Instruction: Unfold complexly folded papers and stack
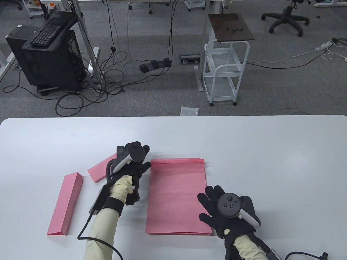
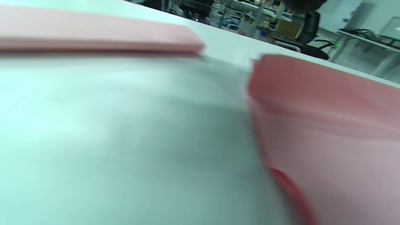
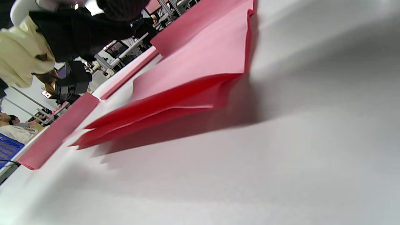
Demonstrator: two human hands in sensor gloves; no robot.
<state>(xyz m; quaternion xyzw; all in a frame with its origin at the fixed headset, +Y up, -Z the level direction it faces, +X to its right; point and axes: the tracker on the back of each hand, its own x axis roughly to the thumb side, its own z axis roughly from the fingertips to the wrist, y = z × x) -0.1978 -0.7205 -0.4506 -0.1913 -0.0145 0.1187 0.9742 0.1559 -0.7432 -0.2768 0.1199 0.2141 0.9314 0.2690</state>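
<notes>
Papers first: the pink stack [image 1: 177, 196] of unfolded sheets is lying flat near the table's front edge, btwn your hands. Your right hand [image 1: 226, 210] is resting spread-open at its right edge, gripping nothing. Your left hand [image 1: 130, 168] is hovering by the stack's far-left corner, over a folded pink piece [image 1: 100, 170]; can't tell how its fingers are closing, or if they're touching it. Looks like you're fetching the next one to unfold. A long folded strip [image 1: 66, 204] is waiting further left. Beyond, the white table [image 1: 244, 138] is giving you open room w/ its far edge well off.
</notes>
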